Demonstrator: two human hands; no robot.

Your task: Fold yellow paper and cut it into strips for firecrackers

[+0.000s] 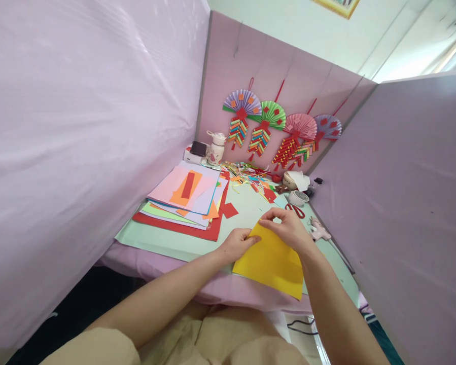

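A sheet of yellow paper (269, 261) hangs tilted over the table's front edge, held up by both hands. My left hand (240, 244) pinches its left side near the top, thumb on the near face. At the upper corner, the thumb and fingertips of my right hand (284, 225) are closed on the paper. The two hands are close together there. Just beyond the right hand lie red-handled scissors (295, 211), and to its right a pink glue gun (319, 229). A small red paper square (229, 210) rests beyond the left hand.
Stacked coloured paper (182, 197) covers the table's left part. Paper strips and scraps (246, 172) are heaped at the back, beside a white bottle (215, 149). A tape roll (298, 197) sits right. Paper fan ornaments (272, 115) hang on the back panel; lilac panels flank the table.
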